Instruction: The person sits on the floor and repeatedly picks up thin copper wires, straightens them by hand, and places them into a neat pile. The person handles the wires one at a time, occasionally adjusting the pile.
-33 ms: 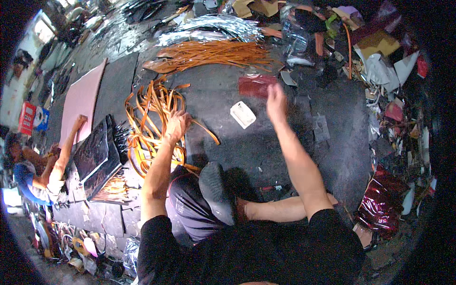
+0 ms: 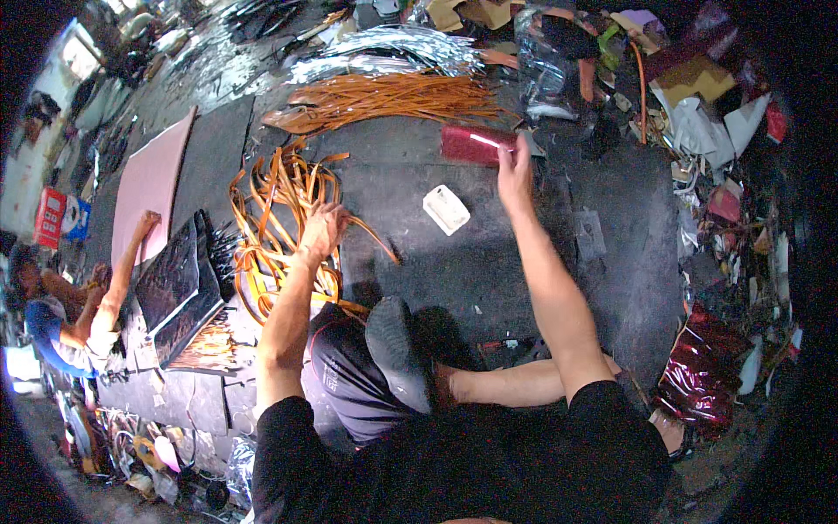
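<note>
My left hand (image 2: 325, 229) is closed at the right side of a loose tangle of orange-brown flat strips (image 2: 284, 196). One strip end sticks out past its fingers to the right. Out in front, my right hand (image 2: 515, 179) pinches the right end of a small glossy dark red sheet (image 2: 470, 144), which is tilted and catches the light. A white card-like piece with rounded corners (image 2: 447, 210) lies on the dark work surface (image 2: 436, 279) between my two hands.
Beyond lie a long bundle of orange-brown strips (image 2: 393, 100) and a silvery bundle (image 2: 393, 51). Scraps (image 2: 724, 205) and crumpled dark red film (image 2: 698, 375) are heaped at the right. At the left, a co-worker's hand (image 2: 150, 220) rests on a pink sheet (image 2: 148, 188), near black sheets (image 2: 182, 293).
My right hand has shifted a little, and the red sheet in it has tipped up, moving slightly away from me. My left hand stays nearly in place; the protruding strip end has shifted slightly.
</note>
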Demonstrator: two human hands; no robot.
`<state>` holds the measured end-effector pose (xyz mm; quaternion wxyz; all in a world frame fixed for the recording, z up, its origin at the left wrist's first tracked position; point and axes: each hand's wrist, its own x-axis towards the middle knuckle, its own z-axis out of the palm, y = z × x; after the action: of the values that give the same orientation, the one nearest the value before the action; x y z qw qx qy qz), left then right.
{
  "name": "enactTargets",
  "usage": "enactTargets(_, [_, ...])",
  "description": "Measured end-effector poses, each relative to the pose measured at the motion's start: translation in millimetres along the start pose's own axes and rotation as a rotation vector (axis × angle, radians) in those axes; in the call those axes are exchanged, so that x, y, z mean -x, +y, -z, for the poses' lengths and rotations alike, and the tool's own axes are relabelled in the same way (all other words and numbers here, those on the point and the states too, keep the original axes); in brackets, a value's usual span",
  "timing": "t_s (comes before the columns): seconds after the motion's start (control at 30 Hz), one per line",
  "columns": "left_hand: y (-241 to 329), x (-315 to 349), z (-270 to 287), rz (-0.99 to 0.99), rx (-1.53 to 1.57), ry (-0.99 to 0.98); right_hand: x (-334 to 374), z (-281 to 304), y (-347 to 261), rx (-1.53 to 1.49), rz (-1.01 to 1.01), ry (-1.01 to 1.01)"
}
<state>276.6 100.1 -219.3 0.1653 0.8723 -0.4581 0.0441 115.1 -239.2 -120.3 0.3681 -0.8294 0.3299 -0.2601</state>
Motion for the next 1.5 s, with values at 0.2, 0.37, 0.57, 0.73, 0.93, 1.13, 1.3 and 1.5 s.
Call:
enactTargets(0.2, [20, 11, 72, 0.275, 0.27, 0.047, 22, 0, 8, 0.003, 0.241, -0.172])
enactTargets(0.37, [56, 25, 96, 0.168, 0.286, 0.113, 87, -60, 40, 0.111, 0.351, -0.282])
enactTargets(0.57, [111, 25, 97, 0.004, 0.256, 0.114, 48, -96, 34, 0.148, 0.319, -0.075])
enactTargets(0.73, [162, 3, 90, -0.028, 0.308, 0.065, 62, -18, -49, -0.055, 0.371, -0.531])
enactTargets(0.93, [182, -9, 81, -0.093, 0.588, -0.195, 131, 53, 1, -0.358, 0.04, -0.977])
enactTargets(1.13, [161, 1, 87, 0.068, 0.771, -0.606, 110, 131, 43, -0.071, 0.09, -0.866])
enactTargets(1.3, [134, 1, 75, 0.168, 0.824, -0.621, 64, 171, 60, -0.016, 0.158, -0.975])
enactTargets(1.5, [152, -30, 6, 0.218, 0.969, -0.611, 8, 154, 128, -0.05, -0.142, -0.693])
